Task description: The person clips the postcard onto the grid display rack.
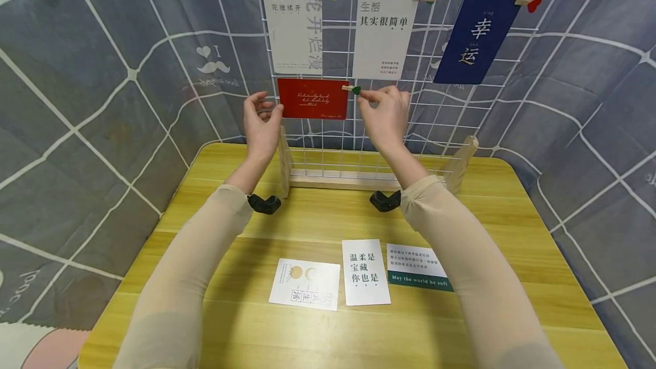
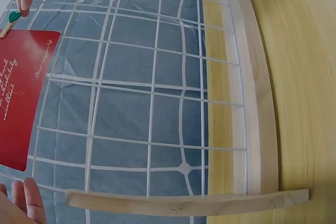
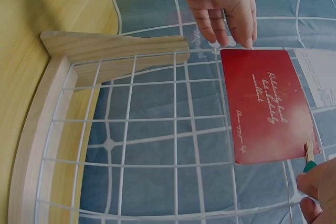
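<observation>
A red card (image 1: 314, 99) with white script lies against the white wire grid, below the upper row of cards. At its right edge sits a small wooden clothespin (image 1: 348, 88) with a green heart, seen also in the right wrist view as a clothespin (image 3: 309, 153) over the card's edge. My right hand (image 1: 385, 113) pinches this clothespin at its heart end. Beside the card's left edge is my left hand (image 1: 262, 125), fingers loosely bent, thumb tip at the edge; the right wrist view shows this left hand (image 3: 223, 3) with nothing gripped.
Clothespins hold two white cards (image 1: 294, 39) (image 1: 381, 44) and a blue card (image 1: 474, 44) on the wire grid (image 1: 435, 115). Its wooden base (image 1: 338, 180) stands on the wooden table (image 1: 230, 323). Three cards lie in front: white (image 1: 287, 295), white (image 1: 366, 298), and green-and-white (image 1: 417, 279). A grey curtain (image 1: 102, 130) surrounds it.
</observation>
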Demonstrator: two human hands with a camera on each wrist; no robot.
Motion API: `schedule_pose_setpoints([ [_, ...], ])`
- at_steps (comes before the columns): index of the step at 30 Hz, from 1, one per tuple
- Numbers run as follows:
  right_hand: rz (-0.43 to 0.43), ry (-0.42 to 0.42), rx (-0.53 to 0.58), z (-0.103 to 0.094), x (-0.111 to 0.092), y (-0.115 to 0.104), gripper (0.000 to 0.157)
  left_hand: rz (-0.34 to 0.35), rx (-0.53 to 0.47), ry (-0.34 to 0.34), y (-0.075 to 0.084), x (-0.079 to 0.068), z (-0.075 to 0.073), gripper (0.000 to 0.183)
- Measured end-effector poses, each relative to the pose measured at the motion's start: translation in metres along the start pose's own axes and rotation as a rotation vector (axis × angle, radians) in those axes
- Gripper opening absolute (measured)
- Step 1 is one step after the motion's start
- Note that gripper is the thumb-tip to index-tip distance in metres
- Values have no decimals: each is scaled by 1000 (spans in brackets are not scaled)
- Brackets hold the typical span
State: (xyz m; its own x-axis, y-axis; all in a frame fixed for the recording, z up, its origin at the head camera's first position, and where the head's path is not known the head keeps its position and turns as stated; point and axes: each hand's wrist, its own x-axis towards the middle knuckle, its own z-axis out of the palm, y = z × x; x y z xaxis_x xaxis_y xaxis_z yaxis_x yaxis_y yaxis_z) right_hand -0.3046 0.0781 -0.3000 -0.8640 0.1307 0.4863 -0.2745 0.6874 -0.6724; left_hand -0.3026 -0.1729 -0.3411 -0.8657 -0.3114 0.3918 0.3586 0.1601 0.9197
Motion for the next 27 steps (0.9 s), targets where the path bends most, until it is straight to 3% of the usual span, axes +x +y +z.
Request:
schedule_pose_setpoints([
  [9, -33, -29, 48, -6, -14, 15, 25, 43, 104, -25, -13, -17, -5, 29],
  [17, -88, -65, 42, -22, -33, 40, 25, 30, 221, -200, -29, -49, -11, 38],
  [27, -116, -169, 27, -35, -46, 66, 27, 86, 350, -404, -26, -66, -5, 44],
])
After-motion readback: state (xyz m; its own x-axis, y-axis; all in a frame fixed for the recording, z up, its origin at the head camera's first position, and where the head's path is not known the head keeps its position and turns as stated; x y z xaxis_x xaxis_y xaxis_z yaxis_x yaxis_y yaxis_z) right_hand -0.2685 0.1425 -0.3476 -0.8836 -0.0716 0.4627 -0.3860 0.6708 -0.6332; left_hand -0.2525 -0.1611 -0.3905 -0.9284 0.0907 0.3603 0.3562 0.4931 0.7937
